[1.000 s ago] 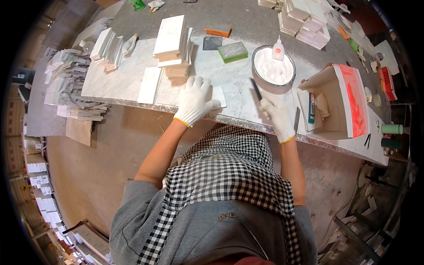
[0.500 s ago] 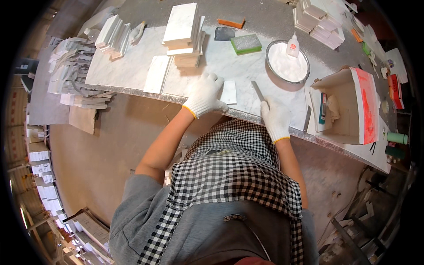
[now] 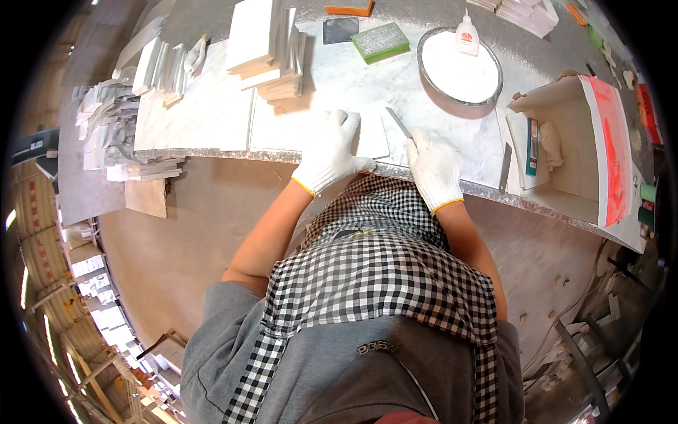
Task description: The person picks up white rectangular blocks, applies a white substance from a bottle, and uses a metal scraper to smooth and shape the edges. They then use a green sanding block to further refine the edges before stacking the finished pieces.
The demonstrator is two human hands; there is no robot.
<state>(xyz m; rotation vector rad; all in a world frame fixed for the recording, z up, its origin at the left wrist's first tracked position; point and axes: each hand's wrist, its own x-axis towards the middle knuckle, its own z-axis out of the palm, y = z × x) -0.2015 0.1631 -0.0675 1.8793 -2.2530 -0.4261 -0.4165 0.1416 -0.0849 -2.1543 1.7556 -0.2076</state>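
Observation:
Both my hands wear white knitted gloves with yellow cuffs. At the table's front edge my left hand (image 3: pixel 330 152) rests palm down, fingers forward and thumb stretched right along the edge. Right beside it lies a small white tile (image 3: pixel 371 138), partly covered by the glove. My right hand (image 3: pixel 433 164) is closed around a thin grey metal blade (image 3: pixel 398 123), a scraper or file by its shape. Its free end points forward and left, near the tile but apart from it.
A stack of white tiles (image 3: pixel 254 39) stands at left. Beyond my hands are a green-based abrasive block (image 3: pixel 381 44) and a bowl of white powder (image 3: pixel 452 81) holding a small white bottle (image 3: pixel 467 37). A cardboard box (image 3: pixel 565 180) sits at right, beside another metal strip (image 3: pixel 505 167).
The view has shifted, so the table's things sit higher in it. The small tile appears turned slightly beside my left hand. My right hand still grips the metal blade.

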